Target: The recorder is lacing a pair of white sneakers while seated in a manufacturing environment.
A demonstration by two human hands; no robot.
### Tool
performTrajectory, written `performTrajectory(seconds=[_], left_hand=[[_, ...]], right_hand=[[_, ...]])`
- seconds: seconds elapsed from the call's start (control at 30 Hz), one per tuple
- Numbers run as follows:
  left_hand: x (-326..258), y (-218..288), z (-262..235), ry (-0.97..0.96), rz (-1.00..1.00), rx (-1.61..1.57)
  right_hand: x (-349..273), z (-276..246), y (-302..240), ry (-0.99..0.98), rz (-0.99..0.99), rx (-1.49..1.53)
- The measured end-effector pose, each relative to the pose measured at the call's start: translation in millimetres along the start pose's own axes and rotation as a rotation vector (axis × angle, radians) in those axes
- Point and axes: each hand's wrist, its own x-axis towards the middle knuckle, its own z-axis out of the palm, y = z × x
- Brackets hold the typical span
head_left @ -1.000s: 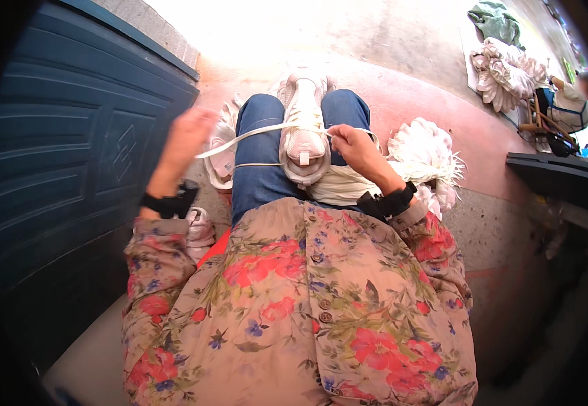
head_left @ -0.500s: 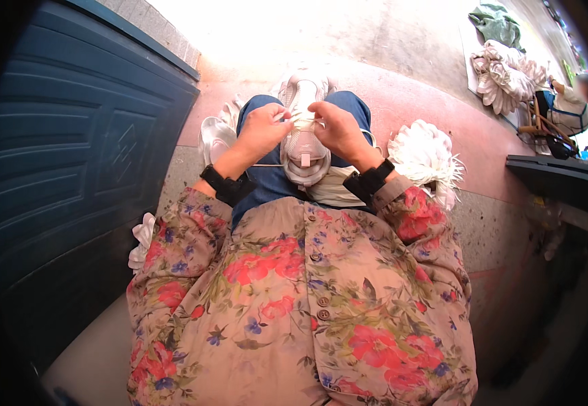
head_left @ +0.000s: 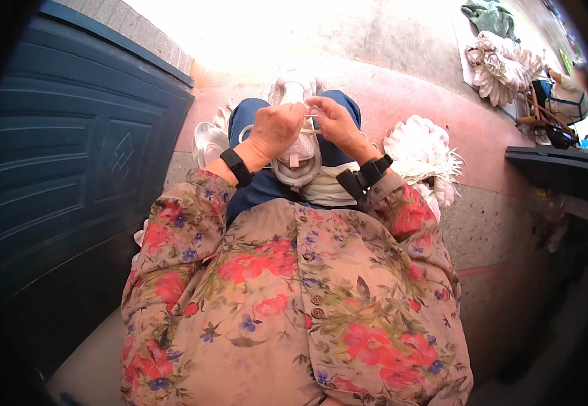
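A pale pink and white sneaker (head_left: 296,162) rests between my knees, its heel toward me and its laced front farther off. My left hand (head_left: 278,130) is closed in a fist over the shoe's left side, the thumb and fingers pinching a white shoelace (head_left: 313,116). Close beside it, my right hand (head_left: 336,126) pinches the same lace with bent fingers. Two strands of lace span the small gap between the hands. My fingers hide much of the shoe's lacing. A cream-coloured bundle (head_left: 331,188) lies on my lap under the shoe.
Another pale shoe (head_left: 209,143) is by my left knee. On the right, a heap of whitish shoe pieces with loose strands (head_left: 416,145) sits on the floor. A dark blue panelled door (head_left: 77,149) stands left. Farther right are more piled pieces (head_left: 500,68) and a seated person (head_left: 571,95).
My hands have come closer together over the shoe, the left one turning into a fist and moving right. Lace strands now show between them. The whole view has shifted slightly.
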Motion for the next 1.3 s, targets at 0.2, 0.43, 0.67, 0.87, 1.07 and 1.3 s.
performTrajectory(seconds=[0.2, 0.43, 0.67, 0.87, 1.07, 1.3], left_hand=[[-4, -9, 3, 0.097, 0.022, -0.073], [-10, -67, -119, -0.057, -0.604, -1.026], [-33, -75, -249, 0.267, -0.291, -1.525], [-91, -88, -260, 0.473, -0.296, -1.285], [-78, -75, -95, -0.007, -0.66, -0.665], [-55, 9, -13, 0.088, 0.228, -0.262]], right_hand=[[11, -4, -26, -0.379, 0.502, 0.316], [3, -10, -39, -0.287, 0.51, 0.074], [-15, 12, -41, -0.098, -0.046, -0.669], [-18, 2, -46, -0.018, 0.095, -0.698], [-41, -20, -55, -0.272, 0.492, -0.234], [-50, -5, -35, -0.207, 0.104, -0.554]])
